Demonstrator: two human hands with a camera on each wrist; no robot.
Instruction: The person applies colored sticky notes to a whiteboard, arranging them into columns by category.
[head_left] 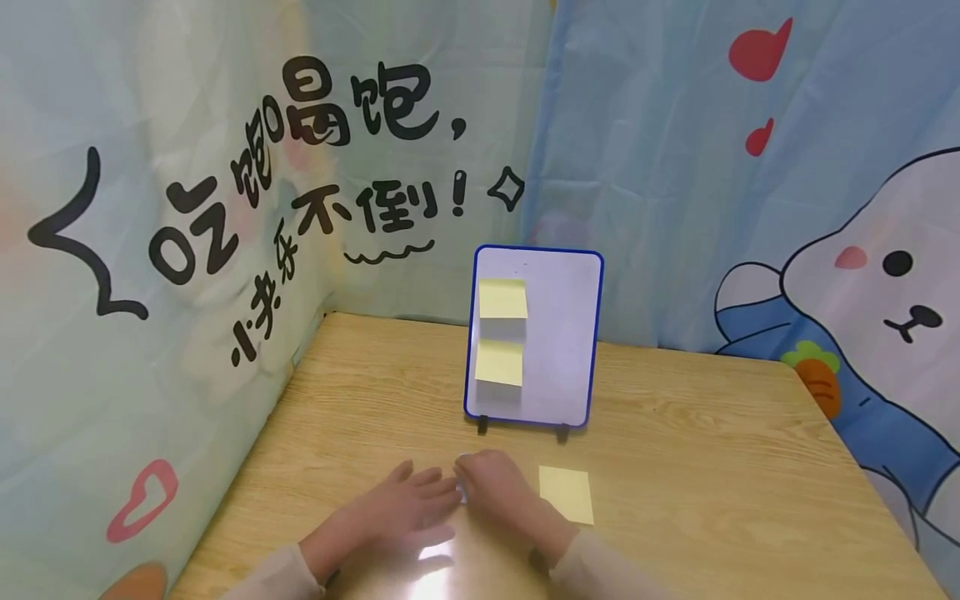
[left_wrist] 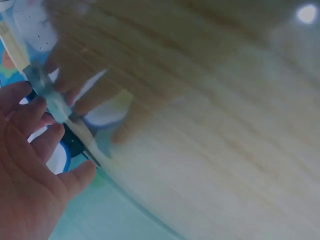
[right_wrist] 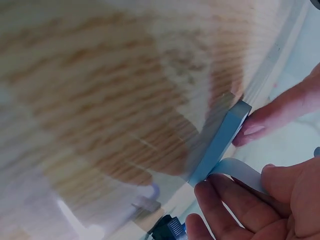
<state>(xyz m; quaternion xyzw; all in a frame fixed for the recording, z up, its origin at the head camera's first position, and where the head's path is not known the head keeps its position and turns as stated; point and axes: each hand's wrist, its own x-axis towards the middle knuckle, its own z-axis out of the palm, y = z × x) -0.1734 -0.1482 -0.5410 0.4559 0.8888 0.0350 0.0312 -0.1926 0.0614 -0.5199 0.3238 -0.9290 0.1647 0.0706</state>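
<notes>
A light blue sticky note pad (right_wrist: 220, 142) lies on the table, mostly hidden by the hands in the head view. My right hand (head_left: 498, 492) pinches its top sheet (right_wrist: 239, 172) between thumb and fingers, and the sheet curls up from the pad. My left hand (head_left: 401, 504) is on the pad's other side, palm down with fingers extended. In the right wrist view, one left fingertip touches the pad's end. The left wrist view has the left hand (left_wrist: 35, 155) beside the pad (left_wrist: 47, 95). A yellow sticky note (head_left: 566, 495) lies right of my right hand.
A small blue-framed whiteboard (head_left: 562, 333) stands behind the hands on black feet. Two yellow notes, an upper one (head_left: 502, 298) and a lower one (head_left: 499, 362), stick to its left half. Printed curtains (head_left: 637, 167) enclose the wooden table (head_left: 697, 467) at the back and left.
</notes>
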